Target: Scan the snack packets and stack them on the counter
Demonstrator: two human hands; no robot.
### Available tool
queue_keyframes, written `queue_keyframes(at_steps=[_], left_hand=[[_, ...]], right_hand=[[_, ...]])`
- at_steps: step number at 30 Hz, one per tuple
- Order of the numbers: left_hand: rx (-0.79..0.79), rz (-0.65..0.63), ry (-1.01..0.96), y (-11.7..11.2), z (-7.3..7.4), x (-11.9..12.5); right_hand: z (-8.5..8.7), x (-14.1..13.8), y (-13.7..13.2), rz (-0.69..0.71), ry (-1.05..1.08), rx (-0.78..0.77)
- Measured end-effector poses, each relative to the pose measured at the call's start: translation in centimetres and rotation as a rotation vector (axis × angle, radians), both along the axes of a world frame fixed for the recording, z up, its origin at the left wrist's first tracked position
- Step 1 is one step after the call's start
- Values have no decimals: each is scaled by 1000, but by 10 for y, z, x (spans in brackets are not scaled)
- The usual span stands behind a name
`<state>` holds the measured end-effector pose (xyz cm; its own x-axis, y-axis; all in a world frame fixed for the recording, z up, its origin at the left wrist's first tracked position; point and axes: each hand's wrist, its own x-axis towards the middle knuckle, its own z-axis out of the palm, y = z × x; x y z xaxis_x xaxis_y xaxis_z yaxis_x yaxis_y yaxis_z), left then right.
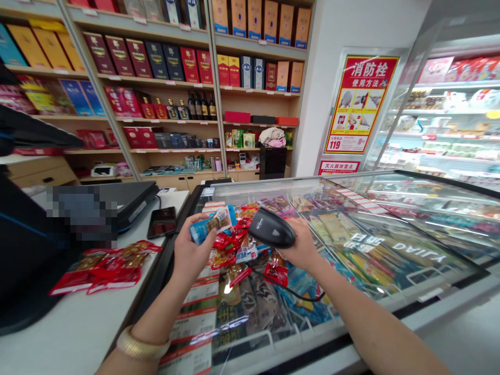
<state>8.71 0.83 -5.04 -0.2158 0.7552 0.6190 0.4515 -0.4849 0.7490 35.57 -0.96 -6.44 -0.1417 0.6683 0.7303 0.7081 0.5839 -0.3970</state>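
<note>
A small blue snack packet (224, 219) is gripped between the thumb and fingers of my left hand (193, 242), its printed side turned up toward the right. My right hand (302, 242) is wrapped around a black barcode scanner (269, 227), whose head points left at the packet. A small space separates scanner and packet. Beneath both lies a pile of red snack packets (226, 247) on the freezer's glass top (273, 317). The scanner's black cable (289, 289) runs over the glass below my right hand.
On the white counter (128, 302) at left lie more red snack packets (109, 263), a phone (161, 221) and a dark flat device (136, 203). Shelves (156, 80) of boxes and bottles line the back wall. A lit display fridge (453, 114) stands at right.
</note>
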Motion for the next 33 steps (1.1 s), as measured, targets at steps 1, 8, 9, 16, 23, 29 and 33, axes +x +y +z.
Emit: queue_keyframes(at_steps=[1,8,9,16,23,29,33], left_hand=[[29,26,70,1,2,-3],[-32,431,432,10,19,-86],[-106,520,431,11,17,-104],[-360,766,388,30,-22,-167],[-144,436,484,26,-5,-92],[-360,154,683,25,-19,-34],[-375,122,756,24,-25,-16]], right_hand=[[-1,1,0,-1,10,9],[-6,7,5,-48,32,49],[-7,8,5,-52,29,50],[-4,8,6,-62,47,75],[-1,10,7,-62,78,46],[-1,10,7,-68,46,33],[-3,9,7,-63,35,44]])
